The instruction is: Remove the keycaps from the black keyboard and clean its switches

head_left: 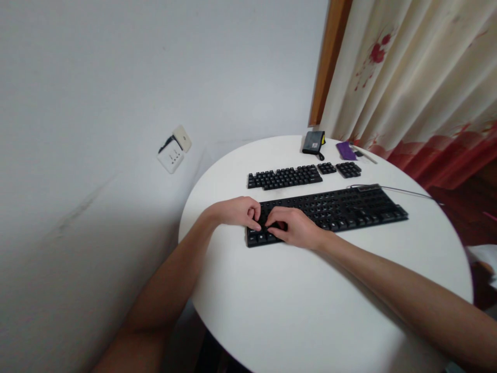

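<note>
Head view shows, going from the left, the left hand (pixel 237 210) with curled fingers at the left end of the black keyboard (pixel 338 206), which lies on the white tabletop (pixel 240 290). Just beside it, the right hand (pixel 293 227) brings thumb and finger near each other; whether either hand grips something small, I cannot tell. Work seems only partly done: front-row keycaps (pixel 351 221) are seated, many places behind look bare, and loose keycaps (pixel 291 177) lie in blocks beyond. Farther right are a dark pouch (pixel 311 142) and a purple packet (pixel 345 151), contents hidden.
</note>
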### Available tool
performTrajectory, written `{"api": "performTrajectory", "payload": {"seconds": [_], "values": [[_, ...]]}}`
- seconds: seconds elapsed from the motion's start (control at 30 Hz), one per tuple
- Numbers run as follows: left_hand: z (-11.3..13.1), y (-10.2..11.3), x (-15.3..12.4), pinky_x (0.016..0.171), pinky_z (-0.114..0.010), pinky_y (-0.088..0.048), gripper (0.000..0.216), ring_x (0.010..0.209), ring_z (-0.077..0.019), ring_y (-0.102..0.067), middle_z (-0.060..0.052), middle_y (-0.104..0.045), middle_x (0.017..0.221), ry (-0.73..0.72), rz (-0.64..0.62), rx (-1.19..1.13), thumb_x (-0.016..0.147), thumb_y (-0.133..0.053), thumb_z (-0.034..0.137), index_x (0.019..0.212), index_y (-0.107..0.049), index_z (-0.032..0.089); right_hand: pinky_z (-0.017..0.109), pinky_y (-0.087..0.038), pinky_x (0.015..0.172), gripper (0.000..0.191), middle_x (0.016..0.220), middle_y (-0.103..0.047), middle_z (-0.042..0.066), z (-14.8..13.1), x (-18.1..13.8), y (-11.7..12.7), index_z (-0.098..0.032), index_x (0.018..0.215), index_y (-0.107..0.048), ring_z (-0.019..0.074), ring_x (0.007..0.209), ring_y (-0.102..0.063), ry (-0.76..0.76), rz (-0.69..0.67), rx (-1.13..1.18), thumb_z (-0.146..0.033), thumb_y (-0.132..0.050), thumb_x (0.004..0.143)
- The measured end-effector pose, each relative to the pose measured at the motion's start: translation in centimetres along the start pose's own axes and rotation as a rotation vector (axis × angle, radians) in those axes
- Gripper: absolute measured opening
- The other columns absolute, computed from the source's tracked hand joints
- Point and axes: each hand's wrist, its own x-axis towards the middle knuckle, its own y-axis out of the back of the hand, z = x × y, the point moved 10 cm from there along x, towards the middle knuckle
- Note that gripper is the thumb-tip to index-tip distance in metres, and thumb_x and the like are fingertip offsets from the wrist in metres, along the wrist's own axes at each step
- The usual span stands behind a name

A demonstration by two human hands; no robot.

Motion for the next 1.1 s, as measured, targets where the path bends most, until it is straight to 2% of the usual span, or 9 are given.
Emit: {"api": "performTrajectory", "payload": {"seconds": [0.23,0.43,0.63,1.1], "values": [[0.2,0.1,-0.1,0.054,-0.023,-0.035,0.031,0.06,-0.0113,-0.051,0.002,-0.057,0.068,0.008,0.005,0.0,0.068,-0.076,0.041,0.082,-0.064,0.016,0.024,-0.046,0.072,0.013,0.098,-0.067,0.002,-0.3,-0.1,-0.1,-0.021,0.094,-0.07,0.0128,0.079,-0.061,0.038,-0.011,-0.029,-0.015,-0.063,0.085],[0.1,0.0,-0.1,0.054,-0.023,-0.035,0.031,0.061,-0.0121,-0.051,0.002,-0.057,0.067,0.002,0.002,-0.001,0.068,-0.074,0.043,0.082,-0.064,0.017,0.023,-0.044,0.072,0.014,0.099,-0.066,0.004,-1.3,-0.3,-0.4,-0.019,0.089,-0.07,0.0124,0.08,-0.062,0.134,-0.041,-0.138,-0.016,-0.056,0.089],[0.2,0.0,-0.1,0.055,-0.024,-0.036,0.03,0.061,-0.0127,-0.052,0.002,-0.058,0.068,0.001,0.0,-0.003,0.068,-0.073,0.042,0.083,-0.064,0.018,0.023,-0.041,0.067,0.02,0.096,-0.065,0.005,-2.2,-0.3,-0.2,-0.018,0.086,-0.069,0.0125,0.077,-0.06,0.203,-0.062,-0.234,-0.028,-0.054,0.094],[-0.1,0.0,0.1,0.054,-0.024,-0.035,0.03,0.06,-0.0124,-0.051,0.003,-0.057,0.066,-0.007,0.008,0.005,0.068,-0.074,0.042,0.082,-0.065,0.018,0.024,-0.034,0.062,0.025,0.079,-0.061,0.003,-2.5,-0.2,-0.6,-0.016,0.074,-0.065,0.0112,0.068,-0.053,0.192,-0.083,-0.274,-0.024,-0.052,0.094]]}}
